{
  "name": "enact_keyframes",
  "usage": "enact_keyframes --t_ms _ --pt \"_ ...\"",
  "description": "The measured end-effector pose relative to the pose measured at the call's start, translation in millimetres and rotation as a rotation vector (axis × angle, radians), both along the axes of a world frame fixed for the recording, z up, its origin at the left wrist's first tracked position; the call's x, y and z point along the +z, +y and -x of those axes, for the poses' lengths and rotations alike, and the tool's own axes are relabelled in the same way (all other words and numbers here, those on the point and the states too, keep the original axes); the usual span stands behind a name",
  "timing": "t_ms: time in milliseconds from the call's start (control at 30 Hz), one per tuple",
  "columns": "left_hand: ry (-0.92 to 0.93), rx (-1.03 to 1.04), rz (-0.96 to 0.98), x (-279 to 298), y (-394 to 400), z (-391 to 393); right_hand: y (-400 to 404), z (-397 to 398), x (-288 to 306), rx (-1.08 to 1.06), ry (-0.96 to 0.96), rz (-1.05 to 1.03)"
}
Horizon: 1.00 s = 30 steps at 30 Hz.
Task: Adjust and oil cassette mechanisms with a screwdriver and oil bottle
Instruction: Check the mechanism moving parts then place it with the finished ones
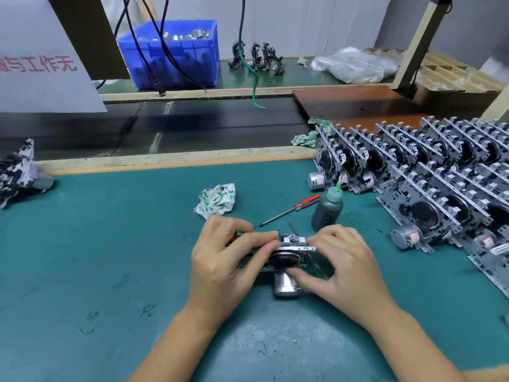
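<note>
I see both hands low in the middle of the green tabletop (96, 244), closed around 1 cassette mechanism (292, 255) that sits between them, its silver motor can pointing toward me. My left hand (223, 260) curls over the mechanism's left end, fingers bent onto its top edge; my right hand (341, 260) grips the right end, fingertips on top and thumb pressed under, near the motor. Just beyond the hands lies 1 red-handled screwdriver (292, 209), flat on the tabletop with its tip pointing left, touched by neither hand. Beside its handle stands 1 dark oil bottle (327, 209) with a green nozzle cap, upright, near the right hand but apart from it. 1 crumpled green-patterned cloth (217, 199) lies behind the left hand. To the right, rows of finished mechanisms (429, 172) stand packed on edge; I cannot count them exactly. 1 more pile of parts (19, 172) sits at the far left edge, and 1 blue bin (176, 59) of metal pieces stands across the conveyor belt (209, 125).
</note>
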<state>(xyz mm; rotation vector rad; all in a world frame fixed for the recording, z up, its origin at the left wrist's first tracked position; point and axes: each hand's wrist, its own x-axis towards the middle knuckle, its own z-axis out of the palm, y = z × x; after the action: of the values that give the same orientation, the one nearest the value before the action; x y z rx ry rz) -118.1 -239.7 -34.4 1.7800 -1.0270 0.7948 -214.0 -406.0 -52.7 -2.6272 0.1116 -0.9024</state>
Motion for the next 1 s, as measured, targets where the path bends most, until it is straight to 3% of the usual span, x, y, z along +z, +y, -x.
enact_keyframes --t_ms 667,833,1000 --pt "0.02 -0.001 0.011 -1.5 0.1 0.4 4.2 1.4 4.8 0.045 0.034 -0.073" --pt "0.014 -0.004 0.008 -1.0 0.6 0.5 10.4 -3.3 9.1 0.194 0.149 -0.515" --pt "0.026 -0.019 0.015 -0.6 0.8 0.8 15.7 -12.3 13.2 0.272 0.136 -0.634"
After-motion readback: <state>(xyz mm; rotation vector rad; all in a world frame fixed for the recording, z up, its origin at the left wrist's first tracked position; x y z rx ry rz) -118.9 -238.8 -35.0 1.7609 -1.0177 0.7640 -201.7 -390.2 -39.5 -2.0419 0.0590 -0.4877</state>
